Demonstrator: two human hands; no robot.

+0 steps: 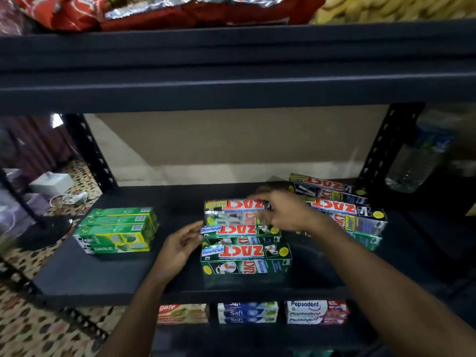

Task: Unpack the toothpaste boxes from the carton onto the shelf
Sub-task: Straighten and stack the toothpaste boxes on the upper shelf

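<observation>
Reaching over the middle stack [246, 249] of green ZACT boxes, the right hand [284, 213] lies on the top box [235, 205]. Its fingers [258, 198] bend over that box's right end and the thumb sits lower on the front face. Motion blur smears this spot, so it looks like a grip, though that is not certain. The left hand [180, 244] is at the stack's left end, fingers loosely curled with a narrow gap to the thumb. Its fingertips touch the end of a box in the stack and it holds nothing.

The stack stands near the middle of a dark shelf [103, 274], its boxes lying lengthwise with the lettering upside down to the camera. A second stack [346, 211] of ZACT boxes sits just to the right, angled toward the back corner. Well apart on the left lies a block of green boxes [118, 230].

On the level below, three groups of toothpaste [248, 313] show under the shelf's edge. Red snack bags [77, 11] lie on the board above. Perforated black uprights [87, 150] frame a beige wall. To the left is a patterned floor [33, 328] with a white power strip [73, 198], and to the right a clear bottle [417, 161].
</observation>
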